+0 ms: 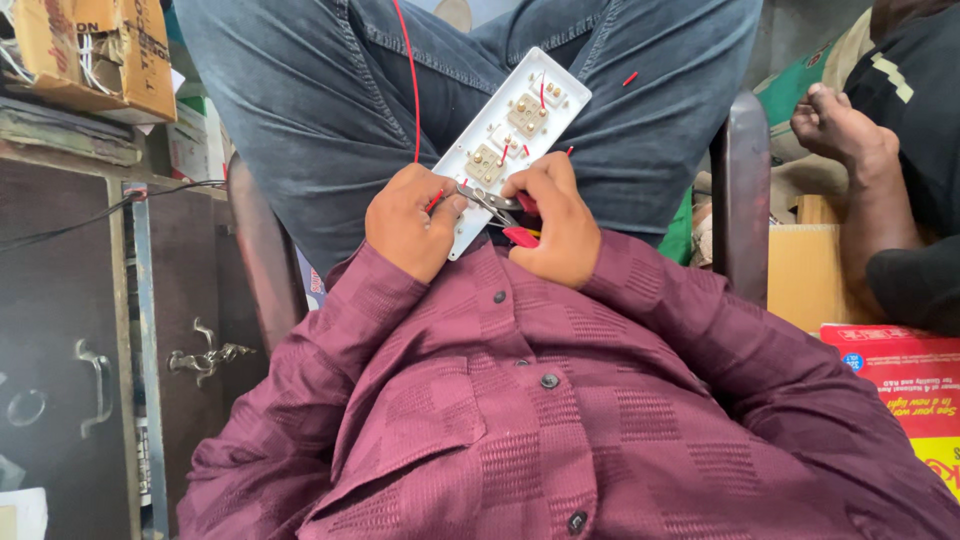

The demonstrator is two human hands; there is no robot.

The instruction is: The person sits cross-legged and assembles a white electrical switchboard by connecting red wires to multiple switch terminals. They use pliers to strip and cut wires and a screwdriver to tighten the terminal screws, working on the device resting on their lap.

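On the lap, at the lower end of a white rectangular plastic switchboard plate (510, 135) lying back-side up across grey-blue jeans (300, 110): right hand (555, 220) closed around red-handled steel pliers (497, 203), whose tips meet a thin red insulated wire (413, 80) just beside the left hand (408, 220), which pinches that wire against the plate edge. Brass terminal blocks (528, 110) sit in a row along the plate, short red wire stubs (630, 77) near them.

Handling note, as judgement: keep the plier tips close to the pinch, squeeze lightly so the copper is not nicked, and hold the plate steady on the thigh.

Packages: brown cardboard carton (100, 50), upper left, on a shelf, printed sides. Red and yellow printed box (905, 390), lower right. Plain tan carton (805, 270) beside the chair arm. Another person's bare foot (840, 125), upper right.
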